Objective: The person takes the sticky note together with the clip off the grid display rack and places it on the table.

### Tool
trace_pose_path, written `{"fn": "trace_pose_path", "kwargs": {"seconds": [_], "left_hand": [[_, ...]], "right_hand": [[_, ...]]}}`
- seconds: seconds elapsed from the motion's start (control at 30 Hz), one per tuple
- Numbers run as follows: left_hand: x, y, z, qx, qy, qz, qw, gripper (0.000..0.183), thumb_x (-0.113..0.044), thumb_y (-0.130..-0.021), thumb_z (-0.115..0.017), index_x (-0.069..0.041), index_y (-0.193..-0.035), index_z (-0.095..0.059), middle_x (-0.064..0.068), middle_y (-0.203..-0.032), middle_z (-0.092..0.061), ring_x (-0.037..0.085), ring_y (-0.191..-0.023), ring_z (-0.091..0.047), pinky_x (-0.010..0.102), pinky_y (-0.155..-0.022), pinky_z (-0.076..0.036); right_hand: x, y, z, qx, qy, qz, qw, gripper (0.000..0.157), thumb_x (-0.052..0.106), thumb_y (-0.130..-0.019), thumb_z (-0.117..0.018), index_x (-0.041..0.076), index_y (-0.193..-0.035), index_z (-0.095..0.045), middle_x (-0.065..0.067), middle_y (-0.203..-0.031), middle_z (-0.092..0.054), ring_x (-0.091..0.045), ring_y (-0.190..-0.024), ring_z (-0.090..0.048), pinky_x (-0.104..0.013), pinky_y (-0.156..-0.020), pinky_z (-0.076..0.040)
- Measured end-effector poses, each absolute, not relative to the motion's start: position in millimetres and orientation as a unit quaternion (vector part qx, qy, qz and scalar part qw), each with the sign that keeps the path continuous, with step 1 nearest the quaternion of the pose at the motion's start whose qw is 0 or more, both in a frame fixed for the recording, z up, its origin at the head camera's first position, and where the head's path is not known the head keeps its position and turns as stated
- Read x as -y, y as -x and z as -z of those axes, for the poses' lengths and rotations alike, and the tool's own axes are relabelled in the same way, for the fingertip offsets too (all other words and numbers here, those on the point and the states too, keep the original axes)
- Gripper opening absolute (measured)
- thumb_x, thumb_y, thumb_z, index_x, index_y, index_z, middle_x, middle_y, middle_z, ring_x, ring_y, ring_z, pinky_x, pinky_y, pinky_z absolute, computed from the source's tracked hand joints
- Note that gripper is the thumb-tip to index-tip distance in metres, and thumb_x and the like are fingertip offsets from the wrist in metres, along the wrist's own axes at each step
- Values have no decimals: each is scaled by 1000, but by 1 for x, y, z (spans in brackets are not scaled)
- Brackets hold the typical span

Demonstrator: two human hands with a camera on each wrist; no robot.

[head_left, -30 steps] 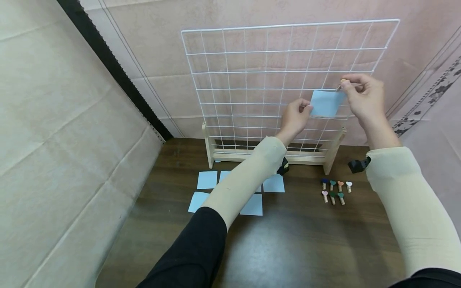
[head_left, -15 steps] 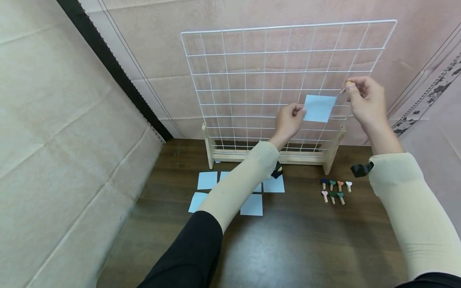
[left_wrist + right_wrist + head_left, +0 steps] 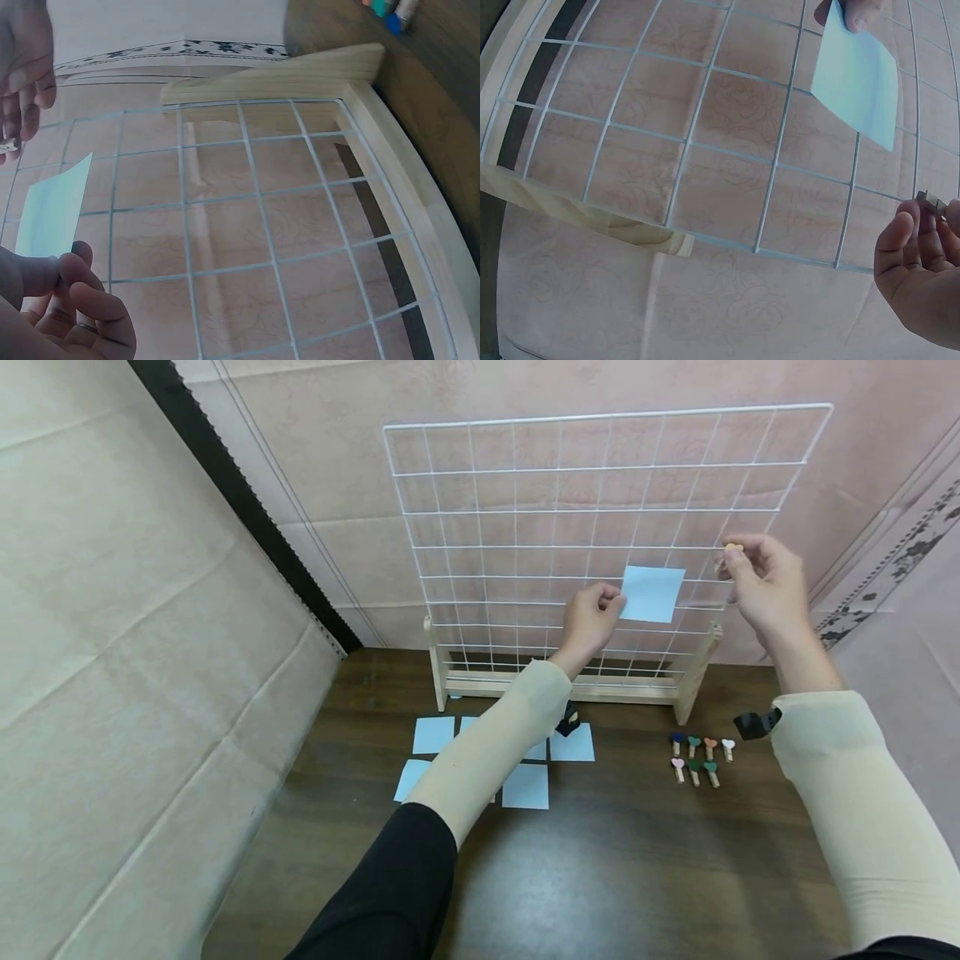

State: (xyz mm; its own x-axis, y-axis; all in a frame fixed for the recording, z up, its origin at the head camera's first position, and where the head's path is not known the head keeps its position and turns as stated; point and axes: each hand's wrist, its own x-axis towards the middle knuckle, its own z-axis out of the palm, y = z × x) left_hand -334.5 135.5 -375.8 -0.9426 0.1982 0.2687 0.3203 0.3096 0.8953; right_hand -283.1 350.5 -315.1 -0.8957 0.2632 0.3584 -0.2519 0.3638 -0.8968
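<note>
My left hand [image 3: 590, 622] pinches a light blue square of paper [image 3: 652, 594] by its left side, in front of the white wire grid [image 3: 517, 511]. In the left wrist view the paper [image 3: 52, 214] stands up from between thumb and fingers. Over at the grid's right edge, my right hand [image 3: 768, 581] pinches a small wooden clothespin with a yellow top [image 3: 733, 548]. The right wrist view shows this clothespin [image 3: 931, 202] partly hidden by the fingers, apart from the paper [image 3: 859, 79].
Several blue paper squares [image 3: 525, 787] lie on the dark wooden table [image 3: 615, 868], partly under my left arm. To the right lie several clothespins with coloured heart tops [image 3: 693, 767]. A wooden stand [image 3: 686, 681] carries the grid.
The left hand has drawn the paper left and slightly down, away from the right hand. The right hand has lowered a little, still holding the clothespin.
</note>
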Motion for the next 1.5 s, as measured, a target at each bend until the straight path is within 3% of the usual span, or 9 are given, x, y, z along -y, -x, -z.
{"fn": "trace_pose_path", "kwargs": {"seconds": [0.2, 0.43, 0.7, 0.83, 0.97, 1.23, 1.5], "left_hand": [[-132, 330, 386, 807, 163, 565, 46, 20, -18, -108, -62, -5, -118, -73, 2, -100, -71, 9, -84, -62, 18, -72, -51], [-126, 325, 399, 800, 178, 571, 49, 20, -16, -108, -63, -3, -118, -74, 4, -102, -73, 9, -85, -64, 17, -73, -52], [-113, 317, 411, 783, 169, 598, 14, 22, -18, -108, -62, -3, -122, -72, 3, -105, -73, 16, -92, -69, 20, -76, -55], [-107, 313, 418, 773, 157, 615, 1, 23, -18, -108, -63, -3, -122, -72, 4, -103, -75, 17, -83, -70, 20, -71, -56], [-101, 308, 426, 765, 147, 627, -7, 22, -17, -107, -65, -2, -122, -73, 5, -102, -78, 14, -70, -67, 22, -65, -56], [-92, 298, 439, 766, 119, 630, -30, 22, -20, -107, -66, -4, -120, -73, -3, -95, -76, 32, -76, -69, 23, -62, -52], [-86, 287, 457, 772, 113, 624, -36, 22, -22, -107, -67, -6, -120, -74, -2, -88, -75, 15, -64, -62, 22, -60, -50]], "right_hand": [[-350, 279, 320, 794, 16, -576, 195, 30, 21, -111, -53, 11, -138, -63, 9, -107, -66, -5, -95, -62, -13, -66, -52], [-356, 271, 330, 792, 16, -575, 206, 23, 21, -111, -54, 19, -129, -67, 11, -103, -67, -5, -91, -65, -13, -67, -54], [-364, 259, 344, 774, 39, -602, 193, 31, 22, -110, -55, 11, -138, -64, 5, -105, -66, -4, -90, -67, -15, -67, -56], [-368, 256, 355, 796, 49, -570, 197, 36, 24, -111, -52, 10, -143, -61, 8, -106, -64, 0, -88, -67, -14, -68, -56], [-371, 254, 365, 803, 44, -562, 195, 29, 23, -111, -52, 17, -137, -64, 10, -105, -64, 1, -87, -67, -14, -67, -56], [-370, 248, 378, 808, 31, -559, 183, 27, 23, -111, -53, 20, -136, -62, 10, -105, -65, -1, -88, -65, -14, -69, -55], [-368, 242, 396, 790, 14, -584, 185, 15, 16, -110, -55, 23, -121, -64, 14, -99, -68, 0, -84, -66, -14, -67, -54]]}}
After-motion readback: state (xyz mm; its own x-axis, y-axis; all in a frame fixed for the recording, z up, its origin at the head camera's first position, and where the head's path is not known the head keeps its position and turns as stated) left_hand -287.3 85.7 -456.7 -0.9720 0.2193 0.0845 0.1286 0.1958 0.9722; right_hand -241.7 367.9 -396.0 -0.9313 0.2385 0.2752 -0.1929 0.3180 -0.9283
